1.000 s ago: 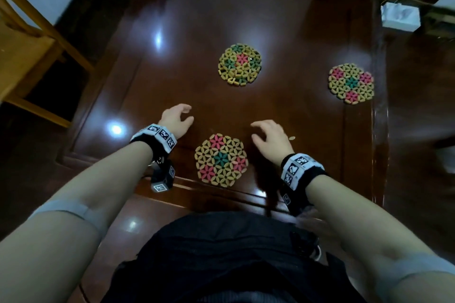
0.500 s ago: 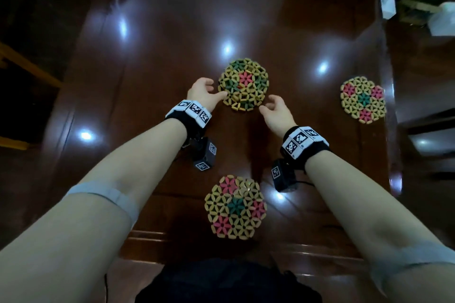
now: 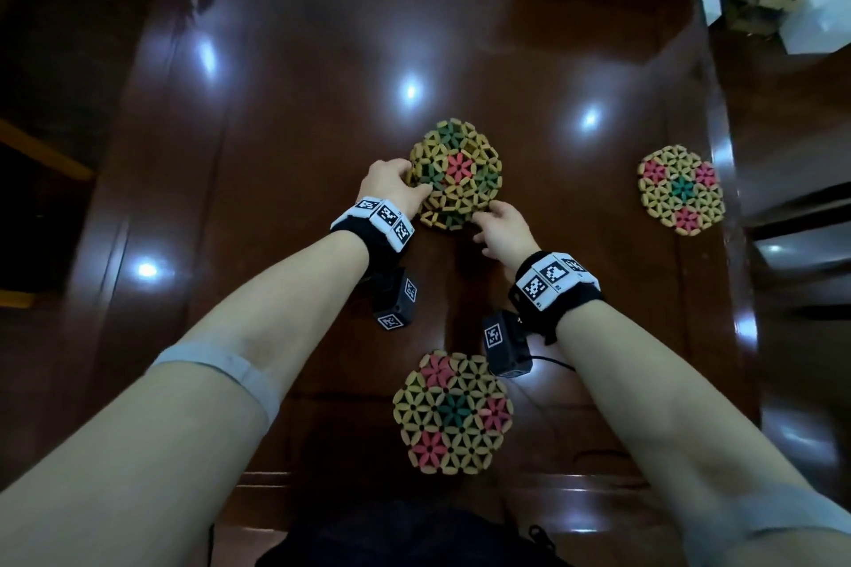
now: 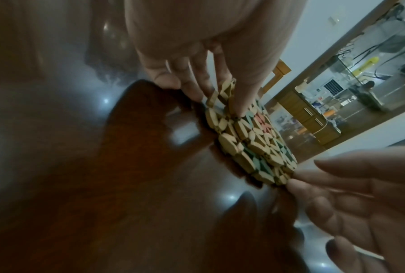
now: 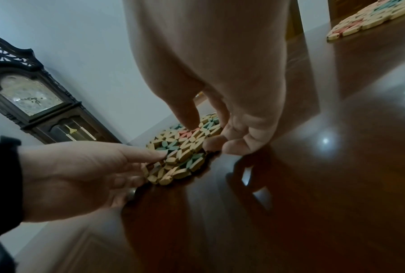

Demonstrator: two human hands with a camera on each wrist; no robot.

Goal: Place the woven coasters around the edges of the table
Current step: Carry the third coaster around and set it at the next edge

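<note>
A: Head cam first. What's there that the wrist cams miss?
B: All 3 coasters at once on the dark glossy table [image 3: 294,152]. Middle coaster [image 3: 453,175] mid-table, w/ both hands on it. Near coaster [image 3: 453,412] lies flat by the near edge, right coaster [image 3: 680,189] flat by the right edge. Ceiling lights glare off the wood.
A: Hands?
B: Left hand [image 3: 389,186] on the middle coaster's left rim, right hand [image 3: 504,230] at its near-right rim.
A: Left wrist cam?
B: Shows the lift: left hand [image 4: 196,55] pinches the middle coaster [image 4: 250,136], thumb on top, fingers [image 4: 192,86] under, that rim raised off the table. Right hand's fingertips [image 4: 297,182] touch the opposite rim. Behind: white wall, glass partition, wooden cabinets.
A: Right wrist cam?
B: Only view w/ the grandfather clock [image 5: 33,99] against the wall. Right hand [image 5: 220,92]: thumb down on the middle coaster [image 5: 182,149], fingers curled at its edge, a narrow pinch. Left hand [image 5: 79,175] clasps the other side. Right coaster [image 5: 369,18] in the top corner.
</note>
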